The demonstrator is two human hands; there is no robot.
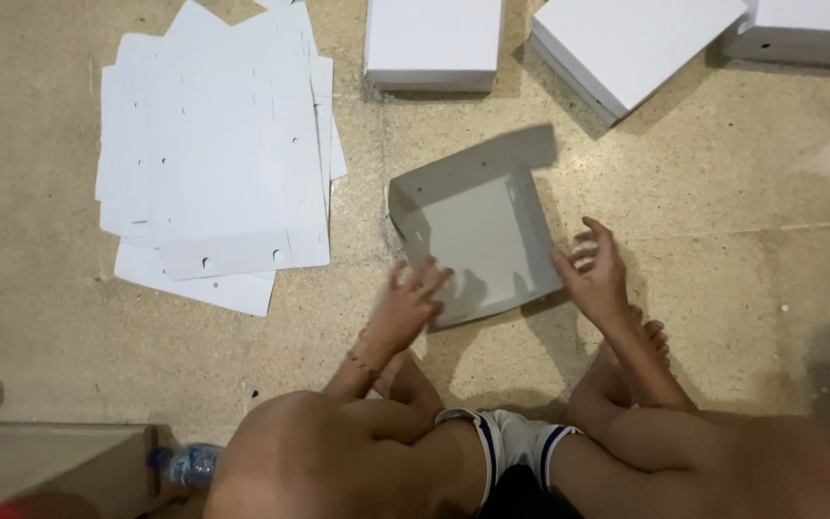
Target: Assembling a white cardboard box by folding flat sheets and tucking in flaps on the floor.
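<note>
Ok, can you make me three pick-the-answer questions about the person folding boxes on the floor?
1. Where is the stack of flat white sheets?
A. left of the grey box
B. inside the grey box
C. on the person's lap

2. How many finished white boxes lie along the top edge?
A. one
B. three
C. six

3. What are the hands doing?
A. both in fists
B. open, at the grey box
C. holding a bottle

A: the stack lies left.
B: three show.
B: left hand and right hand have spread fingers at its near edge.
</note>
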